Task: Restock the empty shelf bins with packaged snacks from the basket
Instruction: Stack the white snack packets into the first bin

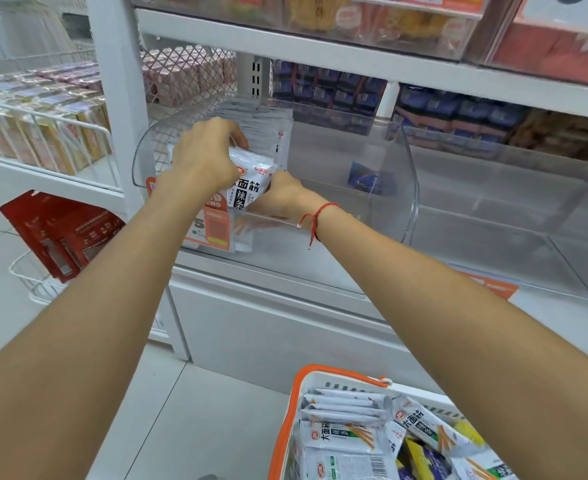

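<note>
A white snack packet [251,183] with black lettering stands at the front of a row of like packets [265,123] in the clear plastic shelf bin [407,174]. My left hand [206,157] grips the packet's top left, fingers curled over its upper edge. My right hand [285,195], a red string at the wrist, holds the packet's lower right edge; its fingers are partly hidden behind the packet. Down at the bottom right, the white basket with an orange rim [285,420] holds several more packets [344,441], white and purple-yellow.
The right half of the bin holds only one small blue packet [363,176]. Another clear bin [510,216] stands to the right. Blue packs fill the shelf behind. A white wire rack with red boxes [60,233] stands low at the left. An upper shelf edge [320,51] runs overhead.
</note>
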